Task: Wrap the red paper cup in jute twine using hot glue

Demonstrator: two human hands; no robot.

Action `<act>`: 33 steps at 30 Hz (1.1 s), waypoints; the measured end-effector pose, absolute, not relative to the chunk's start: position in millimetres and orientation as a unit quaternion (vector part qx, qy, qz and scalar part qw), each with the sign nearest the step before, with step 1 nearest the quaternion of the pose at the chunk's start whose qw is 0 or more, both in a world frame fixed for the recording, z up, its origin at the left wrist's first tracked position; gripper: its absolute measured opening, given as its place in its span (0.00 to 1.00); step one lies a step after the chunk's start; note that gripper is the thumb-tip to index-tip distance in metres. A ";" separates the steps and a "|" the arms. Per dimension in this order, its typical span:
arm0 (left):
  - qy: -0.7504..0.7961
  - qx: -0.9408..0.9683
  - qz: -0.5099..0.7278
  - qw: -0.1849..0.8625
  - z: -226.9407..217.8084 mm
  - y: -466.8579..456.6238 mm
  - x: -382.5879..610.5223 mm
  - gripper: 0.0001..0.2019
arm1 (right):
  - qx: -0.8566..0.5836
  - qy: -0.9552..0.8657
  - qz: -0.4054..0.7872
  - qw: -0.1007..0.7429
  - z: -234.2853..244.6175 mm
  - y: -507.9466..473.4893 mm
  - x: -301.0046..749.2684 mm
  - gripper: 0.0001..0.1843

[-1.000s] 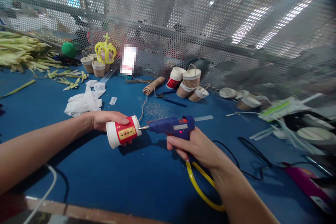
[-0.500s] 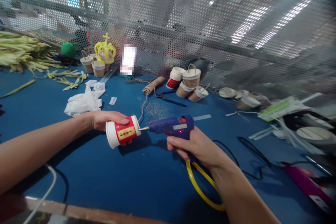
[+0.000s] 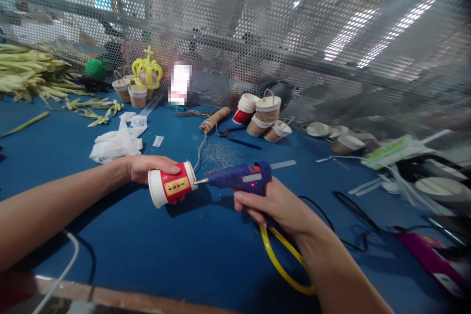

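Tilted on its side above the blue table, a red and white paper cup [image 3: 176, 185] is wrapped by the fingers of my left hand [image 3: 154, 167]. My right hand [image 3: 270, 201] grips a blue hot glue gun [image 3: 239, 177] by its handle. The metal nozzle meets the cup's edge on the right side. A clear glue stick [image 3: 284, 164] pokes out of the gun's back, and a small red light glows on its body. Twine [image 3: 200, 151] trails from behind the cup to a twine roll [image 3: 216, 119].
Behind are small twine-handled buckets [image 3: 268, 108], stacked paper cups [image 3: 246, 108] and pliers [image 3: 241, 140]. Crumpled white cloth [image 3: 117, 144] lies left, near corn husks [image 3: 33, 71]. Yellow tubing [image 3: 279, 265] loops below my right hand; a purple power strip [image 3: 430, 260] sits right. A perforated metal screen [image 3: 221, 24] stands behind.
Almost nothing differs. Both hands, the cup and the glue gun hold the same positions, with the nozzle still at the cup's edge.
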State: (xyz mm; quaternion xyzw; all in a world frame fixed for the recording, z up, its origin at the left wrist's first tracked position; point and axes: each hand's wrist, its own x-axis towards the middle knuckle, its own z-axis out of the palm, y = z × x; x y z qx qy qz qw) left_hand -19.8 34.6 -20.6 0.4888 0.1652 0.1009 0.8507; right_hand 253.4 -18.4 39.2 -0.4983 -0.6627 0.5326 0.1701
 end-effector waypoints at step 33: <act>0.168 0.498 0.096 0.845 -17.8 33.8 -18.5 0.20 | -0.489 -0.656 0.553 0.159 43.1 -20.3 253.3 0.14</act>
